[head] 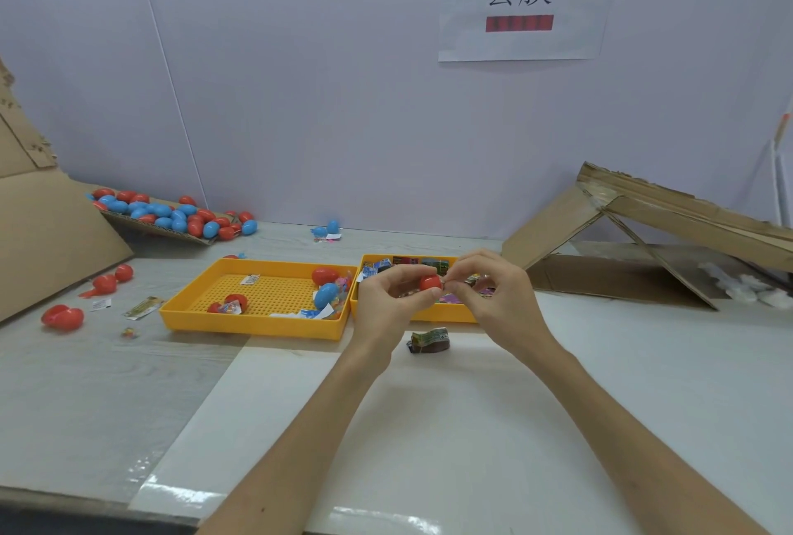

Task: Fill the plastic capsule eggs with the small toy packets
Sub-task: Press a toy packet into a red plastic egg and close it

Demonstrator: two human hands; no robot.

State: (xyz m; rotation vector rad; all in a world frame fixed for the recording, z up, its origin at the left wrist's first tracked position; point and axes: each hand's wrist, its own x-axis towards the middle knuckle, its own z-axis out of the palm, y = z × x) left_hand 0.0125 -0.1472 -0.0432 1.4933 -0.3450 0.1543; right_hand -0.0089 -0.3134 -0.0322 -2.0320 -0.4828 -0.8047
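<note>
Both bare forearms come in from the lower edge and meet in the middle, the hands lifted above the desk (622,363) and just in front of the right yellow tray (429,315). Between them is a red capsule egg (430,282). The left hand (392,298) holds it from the left, with its grip clamped on the egg by curled fingers and the thumb. The right hand (493,298) has its wrist bent and its fingers arched. Its grip is pinched together at the right end of the same egg, and what it pinches there besides is too small to tell. The right tray carries the small toy packets (405,263). One folded packet (429,339) lies on the desk under the hands. The left yellow tray (253,326), with a perforated bottom, holds some red and blue eggs (326,290). A pile of eggs (171,214) lies on cardboard far at the left.
</note>
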